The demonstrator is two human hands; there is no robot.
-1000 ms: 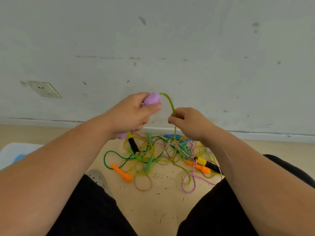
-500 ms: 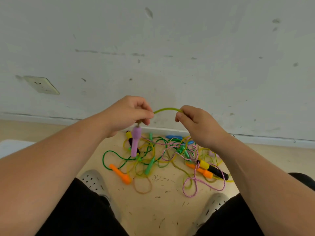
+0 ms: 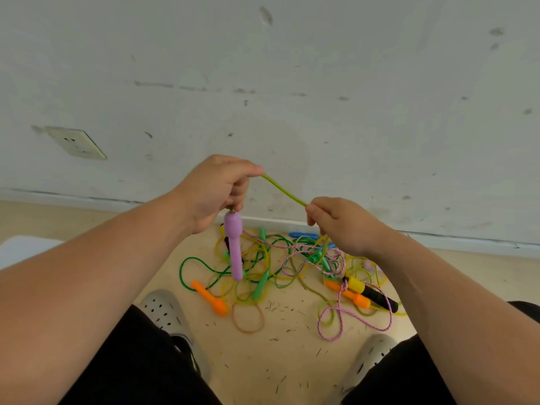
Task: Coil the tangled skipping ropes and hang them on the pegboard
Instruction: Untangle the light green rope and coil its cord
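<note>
The tangle [image 3: 292, 267] lies on the floor [image 3: 280, 361] against the wall [image 3: 292, 83], between two shoes [image 3: 163, 311], with bare floor nearer the person. The left hand [image 3: 216, 191] pinches the rope [image 3: 285, 190] above the tangle; its purple handle [image 3: 234, 247] hangs upright, tip down. The right hand [image 3: 344, 226] is closed on the rope lower down. Half a second ago that span arched level; now it slopes down rightward.

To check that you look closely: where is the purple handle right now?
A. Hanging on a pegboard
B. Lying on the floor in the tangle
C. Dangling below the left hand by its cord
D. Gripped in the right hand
C: the purple handle hangs from the yellow-green cord pinched in the left hand, clear of the floor.
</note>
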